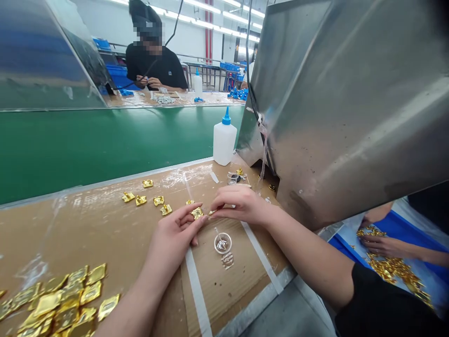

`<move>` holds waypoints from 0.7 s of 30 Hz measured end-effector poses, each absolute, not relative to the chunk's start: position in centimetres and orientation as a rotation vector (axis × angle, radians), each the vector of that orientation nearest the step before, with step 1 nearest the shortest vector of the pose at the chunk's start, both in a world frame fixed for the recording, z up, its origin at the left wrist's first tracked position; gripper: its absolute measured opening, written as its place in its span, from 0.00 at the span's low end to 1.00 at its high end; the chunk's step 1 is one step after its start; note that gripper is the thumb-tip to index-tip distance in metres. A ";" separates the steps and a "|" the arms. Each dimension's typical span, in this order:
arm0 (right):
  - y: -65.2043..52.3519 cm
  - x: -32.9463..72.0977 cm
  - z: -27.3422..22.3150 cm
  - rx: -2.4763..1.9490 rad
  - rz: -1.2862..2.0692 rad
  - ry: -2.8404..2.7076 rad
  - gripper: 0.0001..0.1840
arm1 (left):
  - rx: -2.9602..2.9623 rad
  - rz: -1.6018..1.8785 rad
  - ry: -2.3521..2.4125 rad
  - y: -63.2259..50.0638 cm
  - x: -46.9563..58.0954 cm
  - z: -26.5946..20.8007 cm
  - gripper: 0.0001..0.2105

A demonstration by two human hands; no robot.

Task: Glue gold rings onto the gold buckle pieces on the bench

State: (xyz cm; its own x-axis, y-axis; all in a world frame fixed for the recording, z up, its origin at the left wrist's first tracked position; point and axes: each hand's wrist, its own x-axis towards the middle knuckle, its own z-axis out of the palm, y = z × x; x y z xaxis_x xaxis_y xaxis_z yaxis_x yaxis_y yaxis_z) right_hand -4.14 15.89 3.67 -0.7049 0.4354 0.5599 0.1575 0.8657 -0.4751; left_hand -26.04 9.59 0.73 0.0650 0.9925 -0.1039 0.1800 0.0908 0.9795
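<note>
Gold piece [197,213] pinched in left hand [175,228], gold bit [212,213] in right hand [242,204]; co-worker's shirt mark [170,73] unreadable.

So both hands are bare, left hand [177,229] and right hand [242,203] alike, slim fingers, and the wrists are bare too. Forearms are uncovered as far as I can see them. Only clothing showing is a black sleeve [382,304] on the right arm [312,252], short cut, looks kinda loose, stopping somewhere round the elbow, can't tell exactly where. Plain solid black, pretty clean edge at the hem. Left arm [140,295] runs out of the shot before any sleeve, so dunno about that side, sorry.
</note>
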 end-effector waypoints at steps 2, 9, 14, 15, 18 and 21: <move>15.7 -4.3 3.6 -0.397 0.529 -2.306 0.05 | 1.293 0.998 1.324 9.6 -26.0 0.8 0.26; 15.8 -4.7 3.2 -0.419 0.633 -2.154 0.05 | 1.262 1.014 1.289 9.5 -25.7 1.0 0.27; 16.1 -5.1 2.5 -0.513 0.703 -2.134 0.07 | 1.282 1.061 1.271 9.3 -25.6 1.2 0.26; 16.1 -5.2 2.3 -0.519 0.724 -2.138 0.08 | 1.284 1.070 1.267 9.2 -25.6 1.2 0.25; 16.2 -5.4 2.0 -0.515 0.745 -2.150 0.10 | 1.297 1.098 1.284 9.1 -25.6 1.1 0.24; 16.3 -5.4 1.7 -0.505 0.692 -2.139 0.13 | 1.313 1.129 1.317 9.1 -25.7 1.0 0.23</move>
